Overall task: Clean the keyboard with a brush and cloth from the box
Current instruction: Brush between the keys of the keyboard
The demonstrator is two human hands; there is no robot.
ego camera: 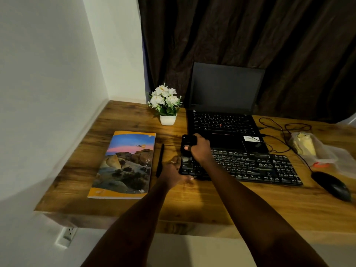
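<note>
A black keyboard (250, 166) lies across the wooden desk (192, 205) in front of a laptop. My right hand (199, 149) grips a black brush (188, 141) over the keyboard's left end, its pale bristles pointing down onto the keys. My left hand (176, 173) holds the keyboard's front left corner, thumb along the front edge. No cloth or box can be made out for certain.
An open black laptop (223, 112) stands behind the keyboard. A notebook (125, 164) and a black pen (160, 160) lie to the left, a potted white flower (166, 105) behind them. A mouse (331, 187), cables and a plastic bag (316, 149) sit at the right.
</note>
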